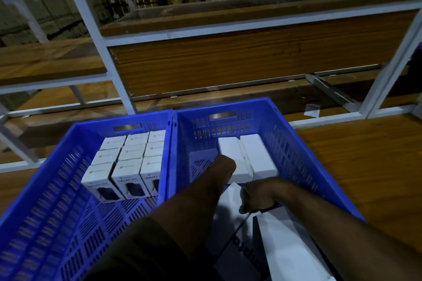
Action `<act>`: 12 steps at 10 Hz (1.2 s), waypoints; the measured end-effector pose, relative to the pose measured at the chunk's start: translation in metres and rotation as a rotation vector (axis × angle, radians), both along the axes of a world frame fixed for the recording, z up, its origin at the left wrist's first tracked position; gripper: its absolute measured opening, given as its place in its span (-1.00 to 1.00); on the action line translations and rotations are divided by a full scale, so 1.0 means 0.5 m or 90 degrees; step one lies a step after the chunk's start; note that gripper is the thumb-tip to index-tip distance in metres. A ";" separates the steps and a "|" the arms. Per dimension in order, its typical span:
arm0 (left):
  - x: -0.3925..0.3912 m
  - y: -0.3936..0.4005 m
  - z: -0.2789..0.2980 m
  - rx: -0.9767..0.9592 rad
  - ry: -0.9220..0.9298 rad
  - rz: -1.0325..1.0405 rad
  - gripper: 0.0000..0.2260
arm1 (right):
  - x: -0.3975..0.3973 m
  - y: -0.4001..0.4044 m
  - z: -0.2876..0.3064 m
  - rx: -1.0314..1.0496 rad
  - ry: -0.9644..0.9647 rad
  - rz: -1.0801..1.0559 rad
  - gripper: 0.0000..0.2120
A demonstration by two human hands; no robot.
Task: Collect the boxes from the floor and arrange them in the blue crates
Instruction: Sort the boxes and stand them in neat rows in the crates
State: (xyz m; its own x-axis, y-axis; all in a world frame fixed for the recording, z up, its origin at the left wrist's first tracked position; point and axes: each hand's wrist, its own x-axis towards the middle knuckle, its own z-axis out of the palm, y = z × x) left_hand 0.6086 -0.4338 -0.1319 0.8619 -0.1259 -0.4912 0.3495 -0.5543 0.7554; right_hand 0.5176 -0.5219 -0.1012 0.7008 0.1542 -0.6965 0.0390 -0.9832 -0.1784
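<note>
A white-framed wooden shelving rack [228,57] is seen behind two blue crates set side by side. The left crate [57,189] is filled at its far end with nine upright white printed boxes [127,162]. In the right crate [285,139], two plain white boxes [249,157] lie against the far wall. The left hand [222,165] is curled against the nearer box. The right hand [258,194] is closed on a large white box [285,246].
</note>
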 end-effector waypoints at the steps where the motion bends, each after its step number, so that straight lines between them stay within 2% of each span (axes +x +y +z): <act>1: 0.007 -0.008 -0.010 0.071 -0.063 0.002 -0.68 | 0.005 -0.003 -0.013 0.016 0.003 -0.032 -0.53; 2: 0.009 0.001 0.010 -0.029 0.082 0.085 -0.66 | 0.004 -0.003 -0.015 0.035 -0.001 -0.058 -0.51; 3: 0.007 0.003 -0.008 0.214 -0.107 -0.187 -0.67 | 0.009 -0.006 -0.024 0.072 -0.014 -0.125 -0.48; 4: 0.026 -0.017 0.011 0.102 -0.087 -0.121 -0.64 | 0.017 -0.009 -0.035 0.089 -0.010 -0.165 -0.52; 5: 0.028 0.002 0.063 0.068 -0.146 -0.026 -0.64 | 0.022 -0.014 -0.048 0.107 -0.011 -0.217 -0.55; 6: 0.028 0.034 0.088 0.135 -0.188 -0.089 -0.58 | 0.023 -0.015 -0.049 0.125 -0.016 -0.264 -0.55; 8: -0.012 0.107 0.121 0.220 -0.183 -0.232 -0.51 | 0.020 -0.009 -0.048 0.165 -0.008 -0.363 -0.57; 9: -0.032 0.136 0.126 0.145 -0.172 -0.206 -0.60 | 0.021 -0.008 -0.046 0.250 -0.011 -0.457 -0.55; 10: -0.038 0.149 0.120 0.066 -0.161 -0.169 -0.64 | 0.022 -0.004 -0.034 0.272 -0.066 -0.440 -0.42; 11: -0.043 0.160 0.114 -0.031 -0.150 -0.124 -0.63 | 0.015 0.008 -0.005 0.365 -0.092 -0.458 -0.28; 12: -0.051 0.162 0.115 -0.080 -0.141 -0.117 -0.60 | 0.011 0.009 0.004 0.410 -0.081 -0.468 -0.29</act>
